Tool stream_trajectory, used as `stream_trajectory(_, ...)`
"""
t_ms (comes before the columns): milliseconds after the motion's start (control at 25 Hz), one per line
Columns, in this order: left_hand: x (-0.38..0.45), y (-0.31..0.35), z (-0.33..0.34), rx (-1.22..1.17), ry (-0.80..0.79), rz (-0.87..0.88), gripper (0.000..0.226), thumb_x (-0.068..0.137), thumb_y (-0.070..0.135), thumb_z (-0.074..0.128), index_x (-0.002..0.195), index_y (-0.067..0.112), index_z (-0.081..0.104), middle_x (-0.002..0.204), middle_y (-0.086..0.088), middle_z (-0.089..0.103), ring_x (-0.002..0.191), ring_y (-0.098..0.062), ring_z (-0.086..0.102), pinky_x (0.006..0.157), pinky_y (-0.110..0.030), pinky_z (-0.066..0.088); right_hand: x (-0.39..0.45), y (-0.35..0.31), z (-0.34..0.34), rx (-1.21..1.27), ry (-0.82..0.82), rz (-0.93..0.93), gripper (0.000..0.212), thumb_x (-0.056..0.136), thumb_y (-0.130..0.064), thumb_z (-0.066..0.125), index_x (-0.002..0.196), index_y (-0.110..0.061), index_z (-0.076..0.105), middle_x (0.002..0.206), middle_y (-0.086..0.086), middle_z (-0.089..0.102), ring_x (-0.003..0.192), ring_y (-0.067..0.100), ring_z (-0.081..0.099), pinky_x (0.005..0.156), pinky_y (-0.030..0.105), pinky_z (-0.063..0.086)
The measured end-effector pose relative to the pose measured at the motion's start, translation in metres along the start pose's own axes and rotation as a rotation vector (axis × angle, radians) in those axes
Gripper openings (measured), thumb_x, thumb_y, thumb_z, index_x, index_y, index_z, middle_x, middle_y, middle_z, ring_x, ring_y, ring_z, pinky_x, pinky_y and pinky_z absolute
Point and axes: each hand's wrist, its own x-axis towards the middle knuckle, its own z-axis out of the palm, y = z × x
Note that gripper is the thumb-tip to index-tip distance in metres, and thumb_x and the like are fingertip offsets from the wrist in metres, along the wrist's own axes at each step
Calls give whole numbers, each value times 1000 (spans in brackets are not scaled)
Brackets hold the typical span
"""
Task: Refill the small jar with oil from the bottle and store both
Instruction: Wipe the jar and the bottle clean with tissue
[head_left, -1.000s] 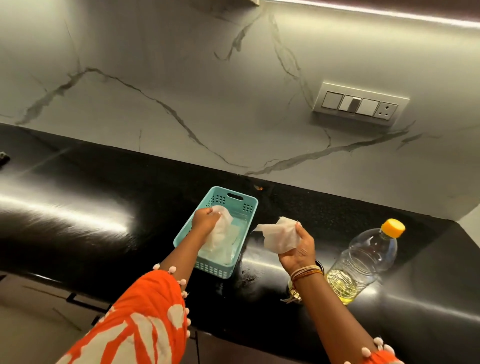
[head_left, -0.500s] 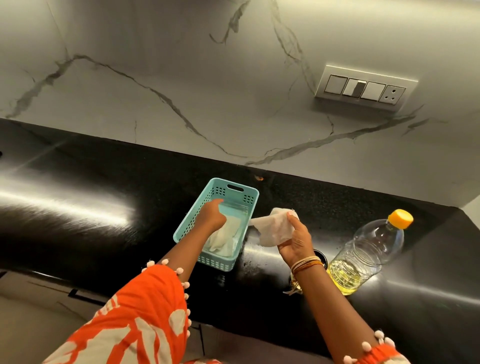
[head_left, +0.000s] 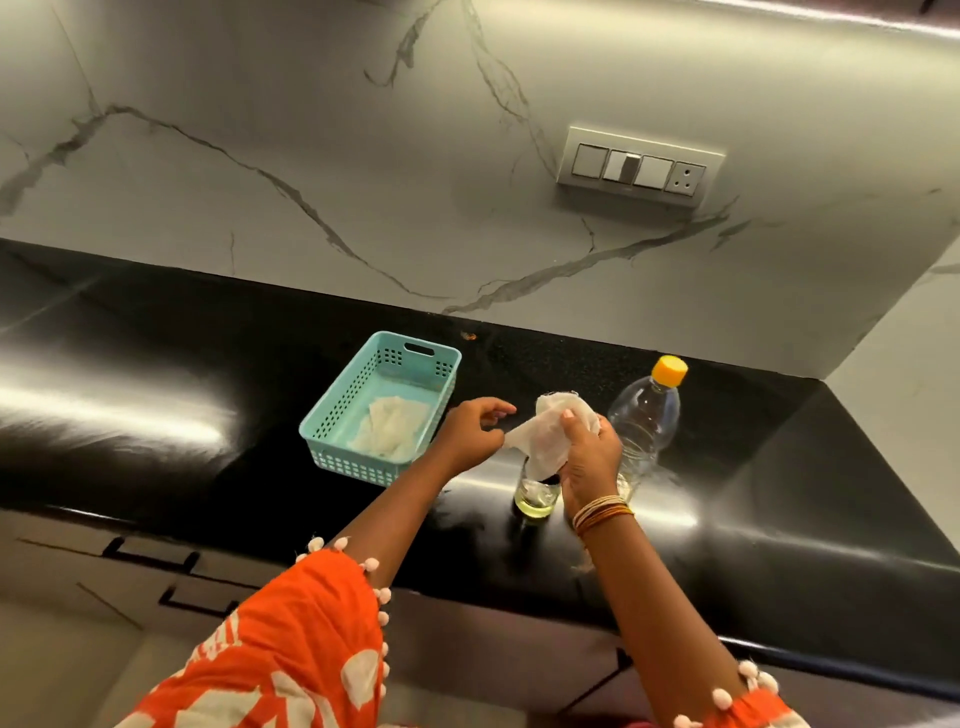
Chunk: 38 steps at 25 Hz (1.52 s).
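A small glass jar with yellow oil in its bottom stands on the black counter; its top is hidden by a white tissue. My right hand grips that tissue just above the jar. My left hand is beside it, fingers curled, pinching the tissue's left corner. A clear plastic oil bottle with a yellow cap stands upright right behind my right hand, a little oil low inside.
A turquoise perforated basket sits left of the hands with a crumpled white tissue lying in it. A marble wall with a switch plate rises behind the counter. Drawer fronts with dark handles run below the counter's front edge.
My left hand left the tissue in the basket and came right to the tissue in my right hand. My right hand brought that tissue down over the jar.
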Motion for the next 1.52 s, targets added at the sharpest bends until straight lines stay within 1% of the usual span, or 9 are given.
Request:
stream_trajectory(120, -19, 8, 36, -144, -156, -126, 61, 82, -8, 52, 139, 10, 44, 137, -10, 51, 128, -24, 49, 82, -21, 48, -18, -4, -34, 13, 99, 0, 9, 90, -8, 61, 93, -17, 61, 92, 5, 64, 90, 24, 62, 82, 41, 54)
stream_trajectory(240, -29, 4, 62, -149, -162, -198, 74, 79, -2, 62, 145, 8, 29, 149, -11, 38, 137, -24, 39, 101, -32, 42, -30, -7, -62, 57, 233, 48, 13, 88, -3, 60, 87, -15, 63, 88, 6, 64, 86, 24, 62, 77, 39, 54)
stream_trajectory(560, -19, -15, 91, -79, -50, -189, 74, 63, 17, 88, 128, 15, 52, 123, -4, 62, 113, -19, 57, 88, -27, 43, -31, 4, -101, 36, 294, 140, 20, 87, -4, 58, 73, -14, 67, 83, 11, 65, 81, 28, 63, 81, 47, 55)
stream_trajectory(840, 9, -38, 98, -171, -88, -114, 61, 58, 29, 92, 111, 21, 64, 103, 2, 71, 98, -16, 66, 81, -26, 51, -17, 23, -75, 20, 217, 77, 13, 93, -8, 56, 94, -9, 69, 92, 14, 68, 86, 28, 64, 82, 45, 54)
stream_trajectory(1040, 11, -4, 69, -481, -230, -198, 69, 59, 52, 83, 106, 7, 59, 87, -10, 66, 75, -25, 68, 69, -46, 60, -21, 5, -39, -137, 163, -249, 20, 93, -5, 55, 99, -17, 70, 98, 4, 70, 92, 15, 66, 78, 27, 57)
stream_trajectory(1160, 10, 21, 49, -595, -264, -165, 79, 67, 69, 66, 117, 8, 58, 89, -11, 65, 70, -23, 66, 52, -31, 53, -18, -15, -18, -293, 116, -659, 26, 88, 6, 56, 104, -7, 71, 105, 2, 70, 96, 4, 65, 82, 15, 53)
stream_trajectory(1280, 8, 40, 31, -654, -248, -161, 71, 77, 79, 47, 110, 19, 66, 95, -11, 66, 78, -23, 64, 63, -31, 49, 5, -25, -2, -491, 53, -968, 27, 85, 8, 59, 106, -5, 71, 111, 7, 69, 105, 5, 62, 92, 18, 51)
stream_trajectory(1400, -2, 44, 29, -784, -162, -191, 54, 88, 71, 36, 112, 33, 67, 113, -6, 70, 102, -24, 67, 84, -43, 52, 3, -14, 14, -703, -89, -955, 36, 90, 1, 52, 123, -8, 63, 133, 11, 59, 129, 18, 51, 105, 34, 46)
stream_trajectory(1520, -5, 41, 29, -936, -134, -193, 56, 94, 62, 35, 113, 20, 66, 102, -8, 73, 93, -20, 70, 78, -34, 57, -20, 15, 9, -900, -236, -1047, 46, 94, -9, 40, 139, -8, 47, 150, 7, 38, 145, 18, 24, 117, 36, 30)
